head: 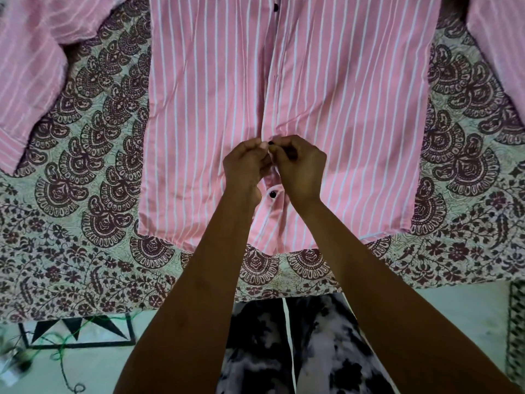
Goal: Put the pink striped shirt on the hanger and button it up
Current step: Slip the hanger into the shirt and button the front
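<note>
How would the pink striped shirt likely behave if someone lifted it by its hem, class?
The pink striped shirt would probably flop and drape: it already puckers where the left hand and right hand pinch it. It looks thin, so likely light. Unlikely to slide on the patterned cloth.

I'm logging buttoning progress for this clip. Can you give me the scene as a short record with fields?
surface: patterned bedspread
garment: pink striped shirt, laid flat, front up, hem toward the person
hanger: not visible
left hand: pinching the front edge at a button
right hand: pinching the same spot from the other side
button being worked: dark button between the fingertips
button near the hem: appears undone
upper button: state unclear
</note>
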`<state>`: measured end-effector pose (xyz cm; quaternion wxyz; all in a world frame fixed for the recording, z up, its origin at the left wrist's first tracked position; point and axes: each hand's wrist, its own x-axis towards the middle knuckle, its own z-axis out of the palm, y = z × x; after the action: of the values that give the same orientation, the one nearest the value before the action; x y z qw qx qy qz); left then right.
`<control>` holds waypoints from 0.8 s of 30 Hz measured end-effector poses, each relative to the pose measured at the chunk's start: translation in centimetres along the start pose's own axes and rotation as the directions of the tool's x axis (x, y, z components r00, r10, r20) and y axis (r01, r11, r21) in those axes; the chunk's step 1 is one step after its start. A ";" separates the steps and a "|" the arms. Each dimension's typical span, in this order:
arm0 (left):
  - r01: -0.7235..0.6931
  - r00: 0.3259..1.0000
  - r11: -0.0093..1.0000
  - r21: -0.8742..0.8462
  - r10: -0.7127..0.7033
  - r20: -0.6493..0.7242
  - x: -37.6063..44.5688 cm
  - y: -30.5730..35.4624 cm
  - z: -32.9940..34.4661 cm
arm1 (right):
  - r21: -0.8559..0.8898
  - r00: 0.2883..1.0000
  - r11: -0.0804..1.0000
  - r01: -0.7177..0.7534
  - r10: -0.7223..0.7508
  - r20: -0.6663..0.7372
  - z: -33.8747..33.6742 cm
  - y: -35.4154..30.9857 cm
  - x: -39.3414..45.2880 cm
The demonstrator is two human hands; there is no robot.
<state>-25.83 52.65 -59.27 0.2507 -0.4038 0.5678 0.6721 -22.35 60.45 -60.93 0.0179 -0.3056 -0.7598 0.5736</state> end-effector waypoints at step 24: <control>-0.543 0.823 0.690 0.478 0.550 0.141 4.6 5.4 3.2 | -0.319 0.975 0.925 0.207 -0.167 0.150 -0.9 -3.1 9.1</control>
<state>-33.50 53.98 -59.95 0.1308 -0.1423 0.8171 0.5431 -30.78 65.17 -60.78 -0.0251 -0.1952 -0.8711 0.4499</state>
